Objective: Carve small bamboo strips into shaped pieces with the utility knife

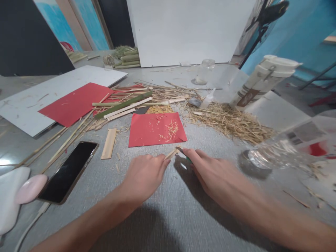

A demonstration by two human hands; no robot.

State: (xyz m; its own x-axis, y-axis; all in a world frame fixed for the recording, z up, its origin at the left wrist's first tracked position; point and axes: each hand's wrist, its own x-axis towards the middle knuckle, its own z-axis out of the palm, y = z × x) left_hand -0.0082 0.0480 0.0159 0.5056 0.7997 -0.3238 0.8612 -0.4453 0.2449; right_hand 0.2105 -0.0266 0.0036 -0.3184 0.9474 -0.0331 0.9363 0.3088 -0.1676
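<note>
My left hand [145,175] is closed, pinching a short pale strip of straw or split stalk [171,154] between thumb and forefinger. My right hand [210,169] is wrapped round a small blade tool [180,149]; a dark blade tip and a bit of green handle show, the rest is hidden by the fingers. The blade meets the free end of the strip. Just beyond both hands lies a red paper sheet [143,131] with fine pale shavings [172,129] scattered over its right half. A flat pale piece of stalk [109,143] rests left of the sheet.
A phone [69,171] on a cable lies at left beside a pink oval object [32,189]. Behind the red sheet are stalks [126,105] and a straw heap [225,120]. A glue bottle [208,99], white-lidded container [265,80] and clear plastic bottle [283,147] occupy the right.
</note>
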